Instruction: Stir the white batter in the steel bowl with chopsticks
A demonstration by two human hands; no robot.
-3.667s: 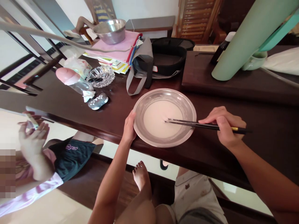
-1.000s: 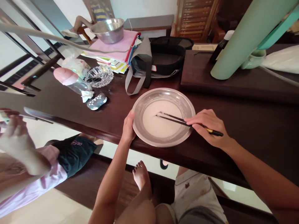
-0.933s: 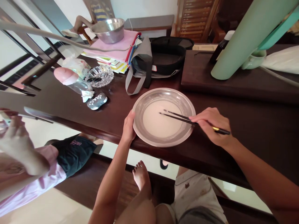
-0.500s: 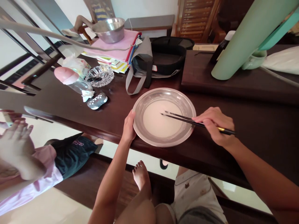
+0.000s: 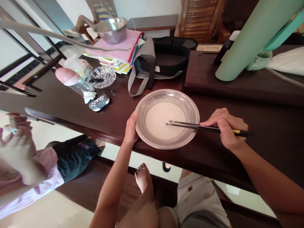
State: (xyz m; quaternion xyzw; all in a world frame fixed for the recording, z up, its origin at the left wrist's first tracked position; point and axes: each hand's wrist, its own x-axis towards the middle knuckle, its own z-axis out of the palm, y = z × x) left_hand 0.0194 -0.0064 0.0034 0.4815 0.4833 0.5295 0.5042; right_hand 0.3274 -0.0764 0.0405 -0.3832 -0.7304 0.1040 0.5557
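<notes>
A wide metal bowl [image 5: 191, 104] rests near the front edge of the dark wooden table, with a smooth, pale, milky liquid [image 5: 161, 122] in its bottom. My left hand [image 5: 130, 128] grips the bowl's left rim, fingers mostly hidden under and behind it. In my right hand [image 5: 229, 128], to the right of the bowl, is a pair of black chopsticks [image 5: 204, 128] with a gold band. They cross the bowl's right rim almost level, and their tips reach into the liquid near its middle.
Behind the bowl lies a grey and black bag [image 5: 144, 58]. A glass dish [image 5: 104, 77], a game controller [image 5: 99, 103] and a pink-topped bottle [image 5: 67, 77] stand leftward. A steel basin [image 5: 114, 30] sits on folders. Right, a green cylinder [image 5: 247, 41] rises. Another person's hands [image 5: 20, 142] are at far left.
My right hand has moved right and turned, so the chopsticks lie flatter and their tips sit lower in the bowl. The other person's hands have shifted slightly. My left hand stays put.
</notes>
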